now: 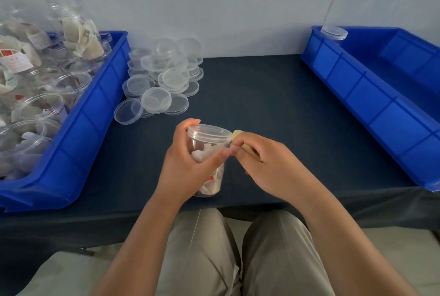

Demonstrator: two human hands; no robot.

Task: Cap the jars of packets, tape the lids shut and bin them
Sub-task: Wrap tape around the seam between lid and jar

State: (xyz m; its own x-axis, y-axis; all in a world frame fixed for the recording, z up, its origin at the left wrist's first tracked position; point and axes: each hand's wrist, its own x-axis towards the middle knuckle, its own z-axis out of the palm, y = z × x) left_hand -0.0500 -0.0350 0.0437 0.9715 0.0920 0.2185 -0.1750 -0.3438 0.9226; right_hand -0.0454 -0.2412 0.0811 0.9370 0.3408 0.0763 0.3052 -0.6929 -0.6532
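My left hand [183, 162] grips the jar of packets [212, 185] round its body, thumb across the front and fingers curled behind. The jar stands near the front edge of the worktop [273, 95], about midway along. Its clear lid [209, 132] is on. My right hand [269, 164] is closed in a pinch on a pale yellow strip of tape [237, 134], whose free end sits at the right side of the lid's rim. I cannot tell whether it has stuck there yet.

I judge the step in hand to be the taping. To do it well, I want the strip to straddle the seam, half on the lid's skirt and half on the jar wall, so it bridges both. My left thumb lies just beside the end, so it can press that end down. Then I pull the strip taut and smooth it flat so no wrinkle lifts. The jar looks like light plastic, so a firm left grip matters, or the pull may twist or tip it. I should check that the lid sits level first.

At the worktop's left edge the left bin [78, 129] holds many uncapped jars [71, 81], and loose lids [164, 76] lie heaped just beside it toward the back. The right bin [371, 95] holds 1 capped jar [333, 32] in its far corner.
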